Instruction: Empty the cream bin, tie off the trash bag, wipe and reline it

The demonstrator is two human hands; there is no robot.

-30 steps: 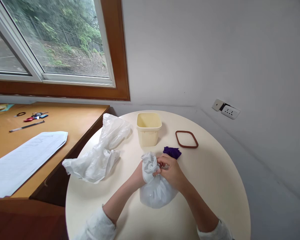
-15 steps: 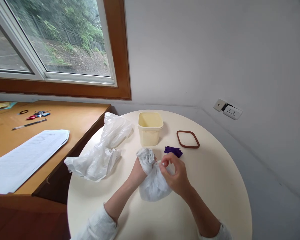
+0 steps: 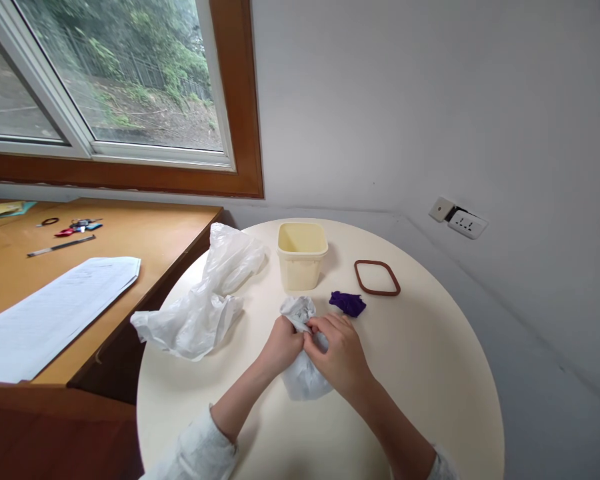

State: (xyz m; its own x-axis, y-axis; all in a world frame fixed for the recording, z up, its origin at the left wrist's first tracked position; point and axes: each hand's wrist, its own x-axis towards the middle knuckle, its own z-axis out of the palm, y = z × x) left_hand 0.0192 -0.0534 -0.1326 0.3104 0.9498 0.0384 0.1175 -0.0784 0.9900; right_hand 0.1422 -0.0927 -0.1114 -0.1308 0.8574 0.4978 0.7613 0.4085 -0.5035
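A filled white plastic bag (image 3: 305, 379) rests on the round table, its twisted neck bunched toward the far side. My left hand (image 3: 281, 345) is closed round the neck of this bag. Close against it, my right hand (image 3: 341, 353) pinches the gathered plastic between thumb and fingers. What the bag contains is hidden. Beyond my hands stands a cream plastic tub (image 3: 303, 263) without a lid. To the right of the tub lies a crumpled purple cloth-like piece (image 3: 347, 304).
A loose, crumpled clear-white plastic bag (image 3: 200, 303) spreads over the left of the table (image 3: 430, 373). At the right lies a brown rounded-square ring (image 3: 357, 274). A wooden desk (image 3: 180, 227) with papers (image 3: 65, 313), keys and a pen adjoins on the left.
My right hand has moved left, up against my left hand, and now pinches the bag's neck. My left hand has turned, showing its knuckles. The bag's neck has tilted slightly.
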